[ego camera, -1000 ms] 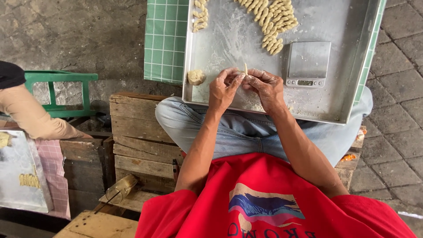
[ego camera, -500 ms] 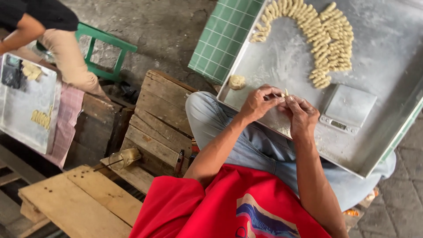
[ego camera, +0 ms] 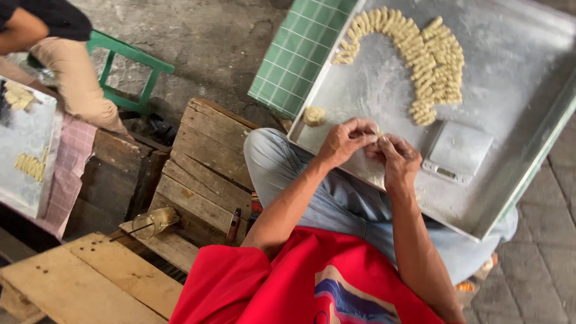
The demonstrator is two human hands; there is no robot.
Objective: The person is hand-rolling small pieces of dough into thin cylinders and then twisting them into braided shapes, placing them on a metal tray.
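Both hands are held together over the near edge of a floured metal tray (ego camera: 516,78), which rests on the lap. The left hand (ego camera: 343,141) and right hand (ego camera: 398,161) are closed at the fingertips on a small dough piece (ego camera: 378,134), pinched between them; most of it is hidden by the fingers.

A dough lump (ego camera: 314,115) is seen on the tray at 10 o'clock from the hands, near the tray's corner, apart from the left hand. Shaped dough pieces (ego camera: 429,60) are laid in curved rows at 1 o'clock, well apart from the hands. A small digital scale (ego camera: 459,151) is set at 3 o'clock, just beside the right hand.

A green checked mat (ego camera: 300,54) is visible under the tray at 11 o'clock. A wooden crate (ego camera: 204,165) is placed at 9 o'clock. A second person (ego camera: 72,78) is seated far off at 10 o'clock beside a green stool (ego camera: 129,72).
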